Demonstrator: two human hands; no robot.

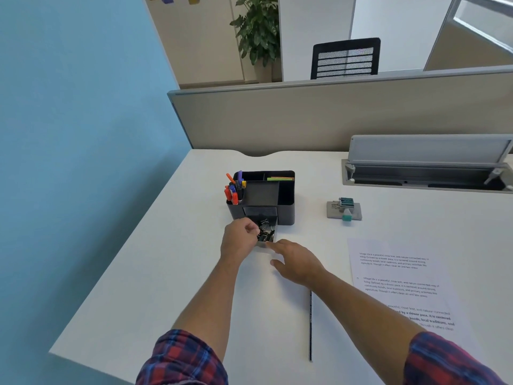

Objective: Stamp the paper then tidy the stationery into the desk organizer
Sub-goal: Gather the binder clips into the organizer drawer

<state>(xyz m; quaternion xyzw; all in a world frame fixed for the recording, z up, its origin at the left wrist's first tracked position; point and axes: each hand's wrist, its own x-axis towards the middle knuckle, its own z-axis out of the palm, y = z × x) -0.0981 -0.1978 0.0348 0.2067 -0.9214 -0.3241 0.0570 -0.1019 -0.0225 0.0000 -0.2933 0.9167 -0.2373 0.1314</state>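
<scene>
A black desk organizer point(286, 202) stands mid-desk with coloured pens point(234, 190) in its left cup and sticky notes point(280, 178) at the back. Its small drawer point(267, 234) is pulled out toward me and holds several binder clips. My left hand point(240, 240) hovers at the drawer's left side, fingers curled over the clips; whether it pinches one I cannot tell. My right hand point(294, 262) lies just in front of the drawer, fingers straight and touching its front. A stamp on its grey ink pad point(344, 209) sits to the right. Printed paper point(399, 284) lies at the right.
A long black ruler point(311, 326) lies on the white desk point(180, 273) beneath my right forearm. An open cable tray point(427, 176) is set into the desk at the back right. A grey partition point(305, 120) runs behind, and a blue wall stands at the left.
</scene>
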